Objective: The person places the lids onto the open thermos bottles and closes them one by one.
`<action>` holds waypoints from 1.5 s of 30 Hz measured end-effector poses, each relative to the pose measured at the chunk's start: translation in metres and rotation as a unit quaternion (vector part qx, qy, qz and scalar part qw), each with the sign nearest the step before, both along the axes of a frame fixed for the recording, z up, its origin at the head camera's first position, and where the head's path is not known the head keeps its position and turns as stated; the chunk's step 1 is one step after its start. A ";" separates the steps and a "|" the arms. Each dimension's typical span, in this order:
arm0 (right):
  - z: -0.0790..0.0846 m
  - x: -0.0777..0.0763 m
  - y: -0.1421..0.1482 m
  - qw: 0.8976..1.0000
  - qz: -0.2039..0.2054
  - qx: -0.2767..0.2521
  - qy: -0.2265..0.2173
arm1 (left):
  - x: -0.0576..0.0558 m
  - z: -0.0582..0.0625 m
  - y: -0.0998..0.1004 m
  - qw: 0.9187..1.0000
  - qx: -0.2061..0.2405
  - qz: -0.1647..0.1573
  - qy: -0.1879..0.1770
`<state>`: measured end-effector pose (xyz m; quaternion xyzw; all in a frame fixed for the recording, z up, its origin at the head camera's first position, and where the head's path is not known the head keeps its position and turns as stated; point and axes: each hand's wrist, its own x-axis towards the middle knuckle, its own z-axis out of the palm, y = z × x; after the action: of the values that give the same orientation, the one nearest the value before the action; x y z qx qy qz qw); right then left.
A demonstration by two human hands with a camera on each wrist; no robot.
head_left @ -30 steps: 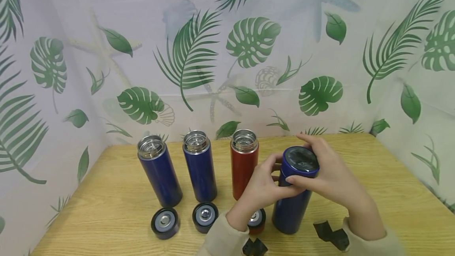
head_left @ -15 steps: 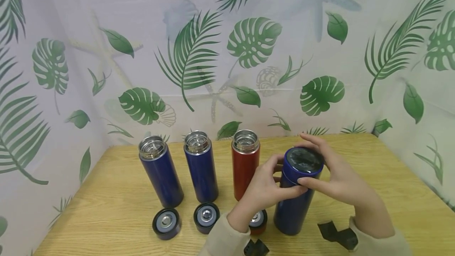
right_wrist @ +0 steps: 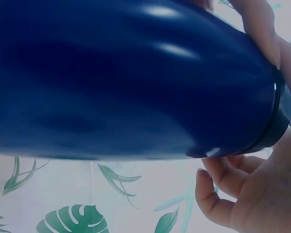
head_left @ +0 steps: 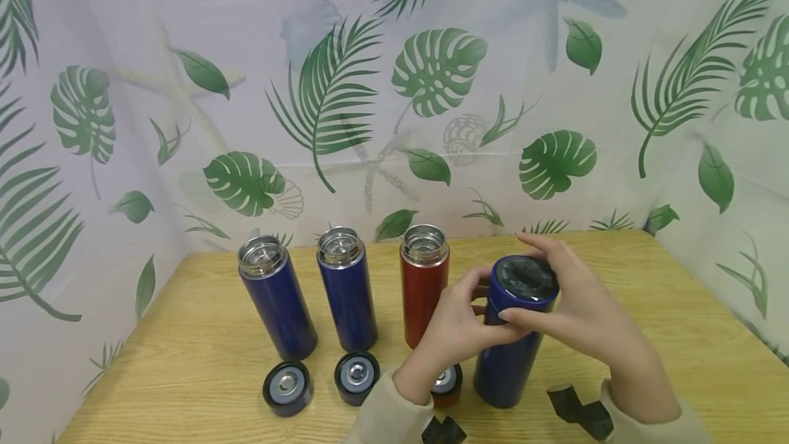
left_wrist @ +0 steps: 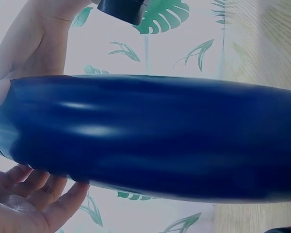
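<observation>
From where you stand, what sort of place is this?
Probably a staged tabletop work area: leaf-printed sheeting backs a wooden table holding an uncapped red bottle and a capped blue bottle.

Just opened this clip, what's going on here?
A person is handling a capped blue bottle upright on the table. The left hand holds it near the top, while the right hand grips its lid. To its left, a red bottle and two other blue bottles stand open, with three loose lids inner side up in front.
</observation>
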<state>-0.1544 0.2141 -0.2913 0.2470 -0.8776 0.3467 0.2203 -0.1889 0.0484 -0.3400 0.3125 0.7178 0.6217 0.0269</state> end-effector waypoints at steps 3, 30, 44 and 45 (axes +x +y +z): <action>0.000 0.000 -0.001 1.000 -0.008 0.007 0.007 | 0.000 0.000 0.000 1.000 -0.001 -0.001 0.000; -0.009 -0.019 0.018 0.948 0.294 -0.112 -0.051 | -0.004 0.001 -0.008 0.998 -0.001 -0.047 -0.042; -0.011 -0.015 0.008 0.972 0.198 -0.124 -0.008 | 0.003 0.006 -0.005 1.000 0.012 0.007 -0.024; -0.010 -0.014 0.006 0.975 0.184 -0.122 -0.007 | 0.003 0.006 -0.005 1.000 0.015 0.011 -0.023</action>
<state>-0.1681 0.2204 -0.3014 0.3729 -0.7698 0.4876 0.1750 -0.1859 0.0438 -0.3339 0.2905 0.7107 0.6399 0.0323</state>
